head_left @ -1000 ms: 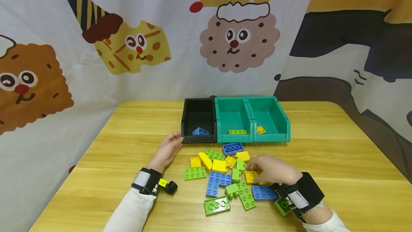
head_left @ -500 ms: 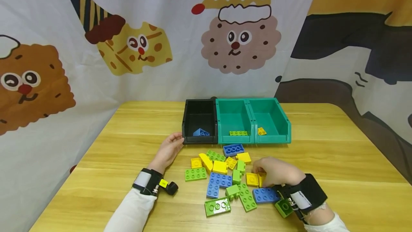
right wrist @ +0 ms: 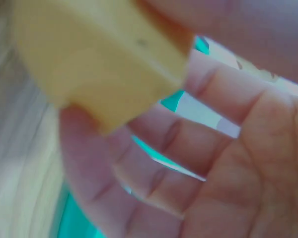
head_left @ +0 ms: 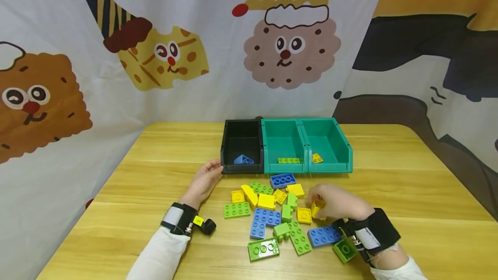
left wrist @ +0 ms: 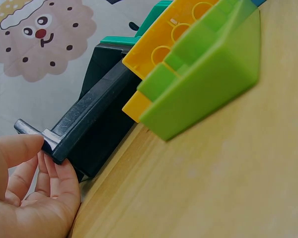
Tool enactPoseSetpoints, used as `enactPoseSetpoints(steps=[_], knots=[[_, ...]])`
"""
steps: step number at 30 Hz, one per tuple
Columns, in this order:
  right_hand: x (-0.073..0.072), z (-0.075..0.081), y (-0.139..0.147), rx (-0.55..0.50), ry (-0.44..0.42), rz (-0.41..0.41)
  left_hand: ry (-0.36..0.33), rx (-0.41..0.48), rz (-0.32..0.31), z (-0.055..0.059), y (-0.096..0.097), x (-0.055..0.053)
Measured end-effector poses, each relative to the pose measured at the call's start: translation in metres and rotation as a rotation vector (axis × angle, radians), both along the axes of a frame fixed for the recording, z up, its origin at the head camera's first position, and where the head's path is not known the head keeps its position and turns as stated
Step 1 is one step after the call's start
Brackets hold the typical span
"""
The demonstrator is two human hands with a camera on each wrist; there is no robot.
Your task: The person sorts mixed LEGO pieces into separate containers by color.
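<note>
My right hand (head_left: 340,202) pinches a yellow toy brick (head_left: 317,208) between thumb and fingers, at the right side of the loose bricks. Close up in the right wrist view, the yellow brick (right wrist: 104,64) is blurred and partly covered by the thumb. With thumb above and fingers below, my left hand (left wrist: 37,193) grips the front corner of the black bin (left wrist: 97,124); in the head view this left hand (head_left: 203,182) is at the bin's left side. Just left of the held brick lies a yellow square brick (head_left: 304,215). A blue brick (head_left: 324,236) lies below the right hand.
Two green bins (head_left: 285,167) adjoin the black one, with a lime brick (head_left: 288,160) in the middle bin and a yellow brick (head_left: 317,158) in the right one. A blue piece (head_left: 244,159) is in the black bin. Several loose bricks cover the table's middle.
My right hand has taken hold of the yellow brick and shifted slightly right with it, apart from the yellow square brick. The left hand stays on the black bin.
</note>
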State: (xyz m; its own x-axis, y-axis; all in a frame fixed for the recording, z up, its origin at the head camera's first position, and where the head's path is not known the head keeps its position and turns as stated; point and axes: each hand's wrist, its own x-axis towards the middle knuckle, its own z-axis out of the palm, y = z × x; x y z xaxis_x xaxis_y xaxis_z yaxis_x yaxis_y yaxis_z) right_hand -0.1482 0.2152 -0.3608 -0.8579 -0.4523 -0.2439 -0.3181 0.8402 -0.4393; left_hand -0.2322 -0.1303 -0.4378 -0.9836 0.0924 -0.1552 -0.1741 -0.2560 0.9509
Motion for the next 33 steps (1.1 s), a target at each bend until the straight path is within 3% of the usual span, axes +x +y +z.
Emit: enactPoseSetpoints(steps=[5,12,17,22,33], knots=[[-0.004,0.005,0.008,-0.041,0.190,0.035,0.002,-0.001,-0.002,0.001,-0.001,-0.001],[-0.007,0.012,0.017,-0.145,0.405,-0.040,0.006,0.008,0.007,0.001,-0.001,-0.001],[-0.012,0.010,0.023,-0.222,0.471,-0.121,0.000,0.015,0.013,0.000,0.001,0.000],[-0.031,0.009,0.033,-0.242,0.526,-0.207,0.004,0.017,0.017,-0.001,0.001,-0.001],[-0.065,0.013,0.042,-0.101,0.648,-0.229,0.010,0.001,0.019,0.000,0.001,0.001]])
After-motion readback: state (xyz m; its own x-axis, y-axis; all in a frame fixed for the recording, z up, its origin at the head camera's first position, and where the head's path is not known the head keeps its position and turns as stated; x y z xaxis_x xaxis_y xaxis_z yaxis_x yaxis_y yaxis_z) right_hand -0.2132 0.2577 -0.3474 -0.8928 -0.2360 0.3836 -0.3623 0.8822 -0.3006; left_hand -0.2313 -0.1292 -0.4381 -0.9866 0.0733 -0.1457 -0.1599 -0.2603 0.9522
